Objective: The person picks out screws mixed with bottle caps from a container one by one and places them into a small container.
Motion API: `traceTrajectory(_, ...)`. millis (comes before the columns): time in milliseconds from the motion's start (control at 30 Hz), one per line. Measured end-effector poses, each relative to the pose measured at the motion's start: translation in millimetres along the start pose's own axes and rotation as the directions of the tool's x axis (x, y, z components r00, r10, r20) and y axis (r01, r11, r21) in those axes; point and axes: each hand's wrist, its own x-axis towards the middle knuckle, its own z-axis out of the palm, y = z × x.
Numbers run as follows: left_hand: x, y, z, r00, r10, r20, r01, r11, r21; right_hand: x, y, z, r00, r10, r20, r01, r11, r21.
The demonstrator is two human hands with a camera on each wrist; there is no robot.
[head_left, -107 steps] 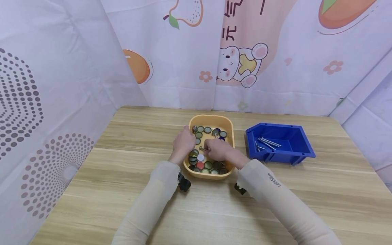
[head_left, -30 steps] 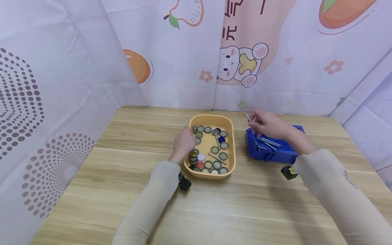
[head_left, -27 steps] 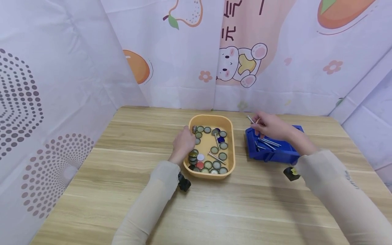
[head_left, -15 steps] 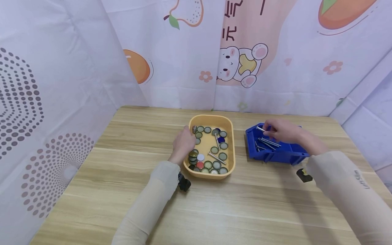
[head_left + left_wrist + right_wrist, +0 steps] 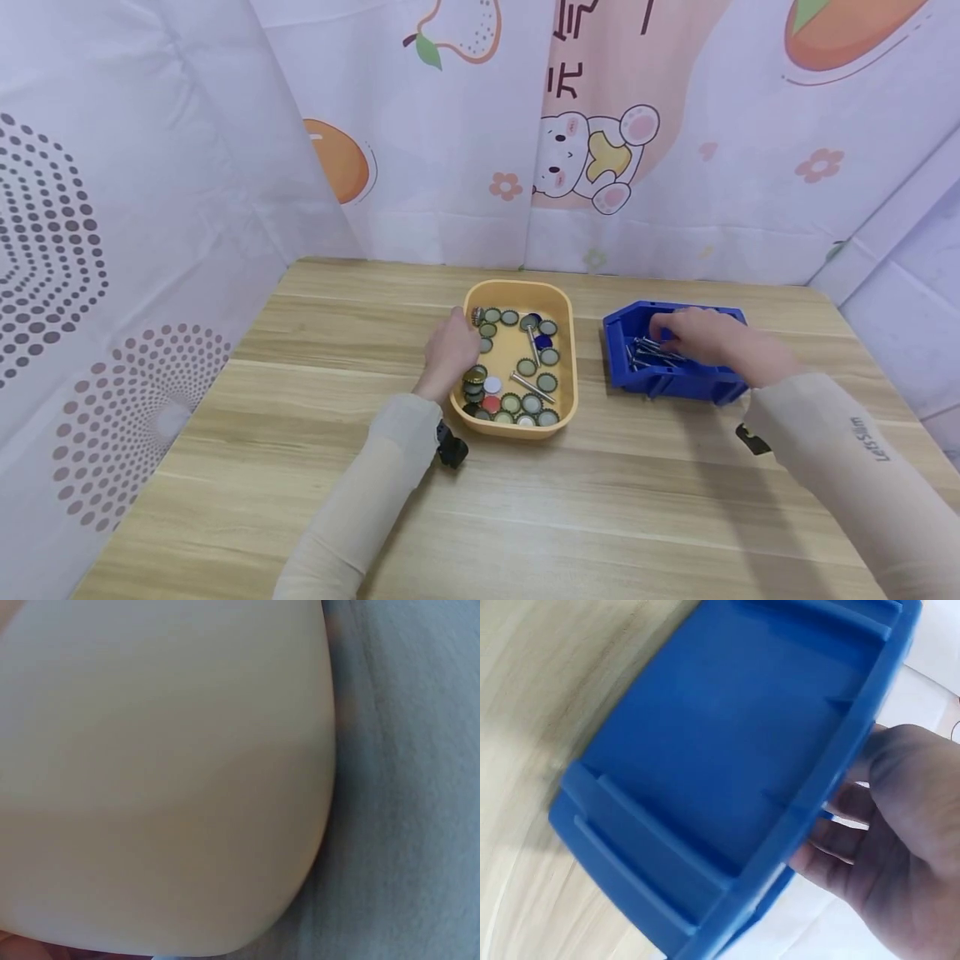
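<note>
My left hand (image 5: 450,350) grips the left rim of a yellow plastic tub (image 5: 517,292). Bottle caps (image 5: 510,403) in several colours lie in the tub, with a long metal screw (image 5: 532,387) near its front and another beside the right wall. The left wrist view is mostly filled by the tub's outer wall. My right hand (image 5: 697,333) reaches over a blue bin (image 5: 675,383), fingers lowered inside above several long screws (image 5: 648,350). In the right wrist view, those fingers (image 5: 832,844) are spread a little, their tips hidden behind the bin's wall.
Both containers stand on a wood-grain table (image 5: 360,333), the blue bin to the right of the tub with a gap between them. A printed white curtain (image 5: 450,208) hangs behind the table's back edge, and more cloth hangs at the left.
My right hand took a screw from the tub, carried it to the blue bin and lowered into it; the screw no longer shows in its fingers. My left hand stayed on the tub's rim.
</note>
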Motion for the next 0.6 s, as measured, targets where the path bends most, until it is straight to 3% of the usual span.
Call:
traceTrajectory(167,-0.7,0.2,-0.5,1.000,-0.002,0.004,0.002,1.000,-0.003,1.5,-3.8,-4.6,0.995,-0.040,-0.092,0.036,0.998,-0.043)
traceTrajectory(267,-1.3,0.1,-0.9,1.000,-0.004,0.008,0.004,1.000,-0.004,4.3,-8.9,-9.3,0.993,-0.062,-0.101,0.059,0.998,-0.030)
traceTrajectory(600,-1.2,0.7,-1.1,1.000,0.000,0.009,0.000,1.000,0.005,17.4,-44.5,-24.2,0.993,-0.017,-0.117,0.027,0.996,0.081)
